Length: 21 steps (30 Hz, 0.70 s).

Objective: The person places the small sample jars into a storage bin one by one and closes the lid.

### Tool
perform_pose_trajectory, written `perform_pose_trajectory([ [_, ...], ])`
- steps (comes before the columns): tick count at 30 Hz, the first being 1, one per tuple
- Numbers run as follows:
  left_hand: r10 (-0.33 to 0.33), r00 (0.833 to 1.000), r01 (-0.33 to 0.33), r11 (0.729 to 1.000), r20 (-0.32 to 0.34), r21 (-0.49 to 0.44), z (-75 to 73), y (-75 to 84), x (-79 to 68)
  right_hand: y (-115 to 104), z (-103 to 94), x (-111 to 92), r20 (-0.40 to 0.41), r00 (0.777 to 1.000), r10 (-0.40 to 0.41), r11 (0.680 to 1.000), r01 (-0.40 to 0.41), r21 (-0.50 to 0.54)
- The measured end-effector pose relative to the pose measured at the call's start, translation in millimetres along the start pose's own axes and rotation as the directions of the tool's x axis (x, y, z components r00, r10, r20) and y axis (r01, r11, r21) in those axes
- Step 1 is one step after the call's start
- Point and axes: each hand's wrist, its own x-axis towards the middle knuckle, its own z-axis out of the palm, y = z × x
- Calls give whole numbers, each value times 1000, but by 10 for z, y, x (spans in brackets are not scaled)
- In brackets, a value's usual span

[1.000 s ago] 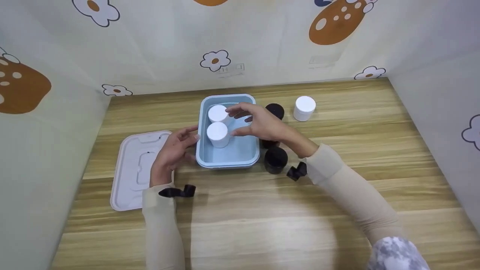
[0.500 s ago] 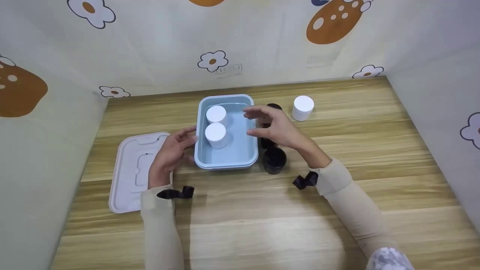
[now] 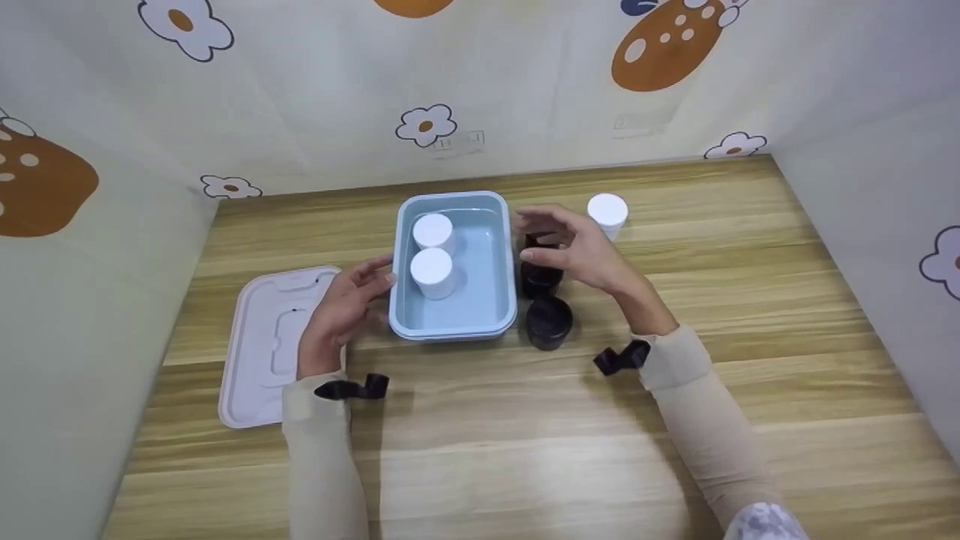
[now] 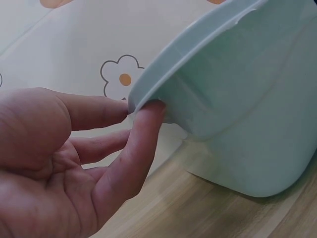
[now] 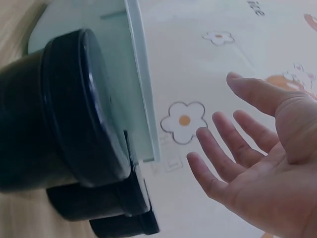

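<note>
A light blue plastic box stands on the table, with two white lidded jars inside along its left side. My left hand pinches the box's left rim; in the left wrist view the thumb lies at the rim's edge and a finger is beneath it. My right hand hovers, fingers spread and holding nothing, over black lidded jars lined up beside the box's right side. Three black jars show in the right wrist view; the hand covers the farthest in the head view.
Another white jar stands behind my right hand, partly covered by it. To the left a pale lid lies flat, partly under my left forearm. Patterned sheeting walls the table at the back and both sides.
My right hand has moved right, from over the white jars in the box to above the black jars. My left hand has stayed at the box's rim.
</note>
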Motion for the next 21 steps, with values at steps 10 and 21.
perform_pose_trajectory([
  [10, -16, 1000, 16, 1000, -12, 8, -23, -17, -4, 92, -121, 16, -88, 996, -26, 999, 29, 39],
  [21, -11, 1000, 11, 1000, -19, 3, 12, 0, 2, 163, -435, -56, -249, 967, -56, 996, 70, 47],
])
